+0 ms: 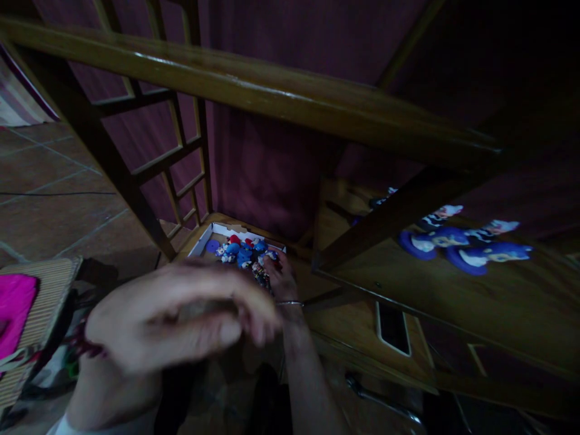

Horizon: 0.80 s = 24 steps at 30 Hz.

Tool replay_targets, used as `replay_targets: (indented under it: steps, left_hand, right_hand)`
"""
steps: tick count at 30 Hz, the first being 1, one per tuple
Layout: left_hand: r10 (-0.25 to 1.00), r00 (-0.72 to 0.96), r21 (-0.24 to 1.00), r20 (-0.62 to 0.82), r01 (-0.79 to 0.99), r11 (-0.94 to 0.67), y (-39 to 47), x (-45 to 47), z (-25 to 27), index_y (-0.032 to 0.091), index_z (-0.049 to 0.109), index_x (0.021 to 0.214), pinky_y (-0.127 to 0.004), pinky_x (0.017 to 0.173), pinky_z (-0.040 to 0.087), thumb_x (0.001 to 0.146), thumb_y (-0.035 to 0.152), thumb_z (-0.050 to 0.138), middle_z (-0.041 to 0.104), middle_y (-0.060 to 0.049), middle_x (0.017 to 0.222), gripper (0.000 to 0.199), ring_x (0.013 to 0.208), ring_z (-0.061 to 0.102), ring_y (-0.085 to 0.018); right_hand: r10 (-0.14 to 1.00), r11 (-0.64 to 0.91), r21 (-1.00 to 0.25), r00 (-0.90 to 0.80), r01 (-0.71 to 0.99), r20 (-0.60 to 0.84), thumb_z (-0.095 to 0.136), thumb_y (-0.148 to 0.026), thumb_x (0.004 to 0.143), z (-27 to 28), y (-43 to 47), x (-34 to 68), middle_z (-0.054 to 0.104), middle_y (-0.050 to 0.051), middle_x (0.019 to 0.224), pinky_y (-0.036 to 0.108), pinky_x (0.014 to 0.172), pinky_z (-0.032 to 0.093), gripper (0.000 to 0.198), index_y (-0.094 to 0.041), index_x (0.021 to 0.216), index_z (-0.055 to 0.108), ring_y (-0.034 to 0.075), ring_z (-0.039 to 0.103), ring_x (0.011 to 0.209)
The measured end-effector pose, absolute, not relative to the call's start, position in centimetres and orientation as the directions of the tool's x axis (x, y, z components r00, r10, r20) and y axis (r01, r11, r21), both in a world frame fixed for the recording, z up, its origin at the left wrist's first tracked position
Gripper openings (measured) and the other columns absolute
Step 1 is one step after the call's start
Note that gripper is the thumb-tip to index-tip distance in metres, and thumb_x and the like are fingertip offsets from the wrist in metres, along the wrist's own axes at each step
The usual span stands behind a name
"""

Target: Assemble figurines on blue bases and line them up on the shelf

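Observation:
A shallow white cardboard box holds several small figurines in blue, red and white, and a round purple disc. My right hand is at the box's near right corner, its thumb side inside and its fingers closed about the wall. Some of its fingertips are hidden. Nearer the camera and blurred by motion, my left hand hangs in the air in front of the box. Its fingers are loosely bent, with a gap to the thumb, and nothing shows in them.
A wooden frame rail crosses above the hands. On the wooden shelf at right lie several figurines with purple bases. Below it is a phone. A woven stool with a pink cloth stands at left.

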<state>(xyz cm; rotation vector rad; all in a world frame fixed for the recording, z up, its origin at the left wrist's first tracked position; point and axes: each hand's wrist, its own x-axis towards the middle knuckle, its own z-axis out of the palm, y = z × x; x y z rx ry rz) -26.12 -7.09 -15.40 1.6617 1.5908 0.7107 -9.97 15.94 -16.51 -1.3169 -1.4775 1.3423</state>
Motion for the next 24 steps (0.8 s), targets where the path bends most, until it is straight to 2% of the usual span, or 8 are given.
replay_targets:
  steps: [2, 5, 6, 8, 11, 15, 20, 24]
  left_hand:
    - [0.992, -0.027, 0.571, -0.119, 0.816, 0.091, 0.4, -28.4, -12.9, 0.022, 0.055, 0.107, -0.031, 0.077, 0.045, 0.078, 0.040, 0.039, 0.064, -0.004, 0.085, 0.037, 0.089, 0.057, -0.019]
    - [0.984, -0.133, 0.465, -0.116, 0.868, 0.172, 8.9, -30.3, -10.2, 0.014, 0.054, 0.105, -0.037, 0.083, 0.040, 0.079, 0.034, 0.037, 0.062, -0.011, 0.095, 0.037, 0.095, 0.055, -0.025]
    - [0.965, -0.186, 0.365, -0.183, 0.899, 0.243, 10.4, -30.5, -9.9, 0.014, 0.054, 0.105, -0.038, 0.084, 0.039, 0.079, 0.031, 0.037, 0.061, -0.013, 0.097, 0.036, 0.096, 0.054, -0.026]
    - [0.943, -0.157, 0.301, -0.292, 0.921, 0.246, 11.4, -30.3, -10.0, 0.014, 0.051, 0.110, -0.036, 0.085, 0.039, 0.079, 0.030, 0.034, 0.058, -0.013, 0.106, 0.039, 0.099, 0.052, -0.025]
    - [0.942, -0.059, 0.327, -0.331, 0.929, 0.173, 10.9, -29.5, -11.0, 0.020, 0.049, 0.113, -0.031, 0.085, 0.038, 0.079, 0.032, 0.033, 0.055, -0.008, 0.112, 0.040, 0.102, 0.051, -0.021]
    - [0.934, -0.015, 0.324, -0.358, 0.936, 0.139, 11.1, -28.7, -11.9, 0.022, 0.053, 0.107, -0.028, 0.081, 0.039, 0.077, 0.027, 0.035, 0.059, -0.005, 0.104, 0.035, 0.096, 0.053, -0.019]
    - [0.873, 0.231, 0.455, -0.429, 0.891, -0.012, 12.0, -26.2, -11.6, 0.022, 0.057, 0.100, -0.021, 0.073, 0.040, 0.076, 0.023, 0.038, 0.062, -0.002, 0.097, 0.031, 0.087, 0.055, -0.014]
    - [0.853, 0.262, 0.406, -0.452, 0.912, -0.065, 12.3, -23.8, -11.9, 0.019, 0.057, 0.102, -0.026, 0.076, 0.041, 0.077, 0.026, 0.037, 0.061, -0.005, 0.100, 0.033, 0.089, 0.055, -0.018]
  right_hand:
    - [0.974, -0.064, -0.976, -0.198, 0.209, -0.106, 0.052, -0.040, 0.069, -16.8, 16.2, -9.9, 0.062, 0.001, 0.091, 0.026, 0.067, 0.044, 0.037, -0.024, 0.102, 0.054, 0.016, 0.058, 0.075]
    - [0.979, -0.074, -0.978, -0.171, 0.195, -0.108, 0.052, -0.041, 0.068, -17.5, 16.7, -10.0, 0.063, 0.000, 0.085, 0.026, 0.063, 0.045, 0.038, -0.026, 0.103, 0.053, 0.015, 0.058, 0.071]
    - [0.979, -0.079, -0.979, -0.169, 0.189, -0.112, 0.053, -0.042, 0.068, -17.7, 16.8, -10.0, 0.063, 0.000, 0.082, 0.026, 0.061, 0.045, 0.038, -0.026, 0.103, 0.054, 0.015, 0.058, 0.070]
    - [0.979, -0.086, -0.980, -0.167, 0.181, -0.117, 0.054, -0.041, 0.067, -18.0, 17.0, -10.0, 0.064, -0.001, 0.079, 0.025, 0.059, 0.045, 0.038, -0.026, 0.102, 0.054, 0.015, 0.058, 0.068]
    - [0.980, -0.095, -0.982, -0.158, 0.162, -0.121, 0.055, -0.041, 0.066, -17.9, 16.9, -10.0, 0.063, -0.001, 0.077, 0.024, 0.057, 0.045, 0.038, -0.025, 0.101, 0.055, 0.015, 0.058, 0.066]
    - [0.984, -0.064, -0.987, -0.153, 0.148, -0.087, 0.054, -0.039, 0.066, -17.3, 16.6, -10.0, 0.063, 0.000, 0.081, 0.024, 0.060, 0.045, 0.037, -0.023, 0.099, 0.056, 0.014, 0.057, 0.068]
    - [0.989, -0.043, -0.990, -0.138, 0.134, -0.062, 0.054, -0.037, 0.067, -16.9, 16.7, -9.8, 0.062, 0.001, 0.084, 0.023, 0.061, 0.045, 0.036, -0.022, 0.100, 0.055, 0.014, 0.057, 0.070]
    - [0.989, -0.041, -0.987, -0.136, 0.154, -0.062, 0.053, -0.036, 0.067, -16.7, 16.7, -9.7, 0.062, 0.002, 0.083, 0.023, 0.061, 0.044, 0.035, -0.021, 0.099, 0.056, 0.013, 0.056, 0.070]
